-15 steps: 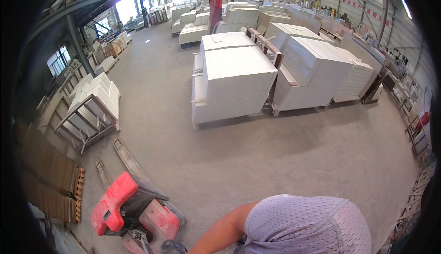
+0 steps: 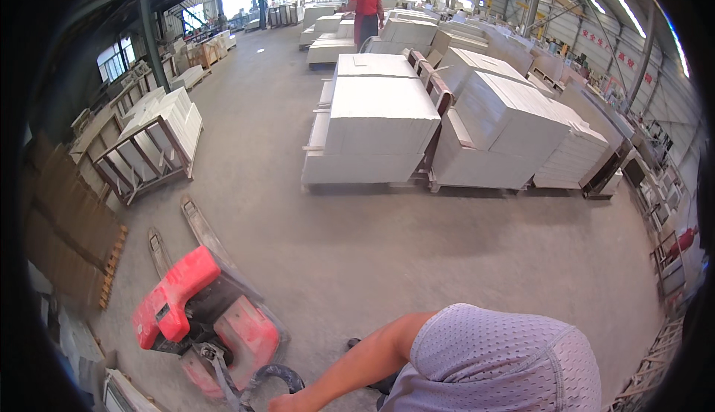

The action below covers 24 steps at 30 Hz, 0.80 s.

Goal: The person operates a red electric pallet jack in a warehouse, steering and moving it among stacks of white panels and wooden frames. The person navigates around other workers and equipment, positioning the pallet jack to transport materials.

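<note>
My right arm, in a grey perforated short sleeve, reaches down and left to the lower edge. There my right hand (image 2: 284,404), partly cut off by the picture's edge, is closed at the black looped handle (image 2: 277,372) of a red pallet truck. The truck's dusty red body (image 2: 179,293) stands at the lower left, its two worn metal forks (image 2: 202,227) pointing away from me along the floor. My left hand is out of view.
Stacks of white slabs (image 2: 383,103) stand ahead on low supports. Left are a framed rack of pale panels (image 2: 153,155) and brown stacked sheets (image 2: 63,226) on a wooden pallet. Farther off, a person in a red shirt (image 2: 366,2) stands among more stacks.
The view has shifted, bringing more of the handle loop and my right hand into sight. The distant person's stance differs, with the arms now held apart from the body.
</note>
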Motion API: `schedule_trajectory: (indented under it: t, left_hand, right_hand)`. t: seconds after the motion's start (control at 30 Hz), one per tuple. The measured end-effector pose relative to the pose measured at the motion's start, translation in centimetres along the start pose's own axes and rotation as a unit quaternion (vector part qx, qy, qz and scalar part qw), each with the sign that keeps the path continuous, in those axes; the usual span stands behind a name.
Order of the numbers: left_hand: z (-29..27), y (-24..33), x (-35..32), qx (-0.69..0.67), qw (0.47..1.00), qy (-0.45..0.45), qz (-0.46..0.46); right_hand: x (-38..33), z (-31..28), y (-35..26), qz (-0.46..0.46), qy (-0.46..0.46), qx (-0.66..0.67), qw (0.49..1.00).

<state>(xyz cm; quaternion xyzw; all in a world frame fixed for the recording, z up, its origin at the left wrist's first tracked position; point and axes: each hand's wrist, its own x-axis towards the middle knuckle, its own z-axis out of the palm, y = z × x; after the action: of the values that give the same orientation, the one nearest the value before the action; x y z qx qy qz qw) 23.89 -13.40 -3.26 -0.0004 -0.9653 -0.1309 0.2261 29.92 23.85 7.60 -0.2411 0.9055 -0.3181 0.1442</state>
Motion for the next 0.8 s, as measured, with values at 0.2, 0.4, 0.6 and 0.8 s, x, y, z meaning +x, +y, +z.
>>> schedule_trajectory:
  t: [0.2, 0.4, 0.6, 0.8]
  left_hand:
    - [-3.5, -2.0, -6.4, 0.022, 1.000, 0.001, -0.017]
    - [-8.4, 0.2, -13.5, 0.012, 0.999, -0.012, -0.050]
    - [-13.5, 1.6, -21.3, 0.004, 0.993, -0.057, -0.100]
    - [-18.4, 1.0, -29.2, -0.029, 0.980, -0.103, -0.167]
  right_hand:
    - [-4.7, 3.6, -3.3, 0.005, -0.014, 0.000, 1.000]
    - [-9.9, 7.5, -5.9, -0.002, -0.040, 0.008, 0.999]
    - [-16.4, 12.8, -8.4, -0.023, -0.072, 0.017, 0.997]
    - [-22.5, 17.0, -11.9, -0.026, -0.092, 0.074, 0.993]
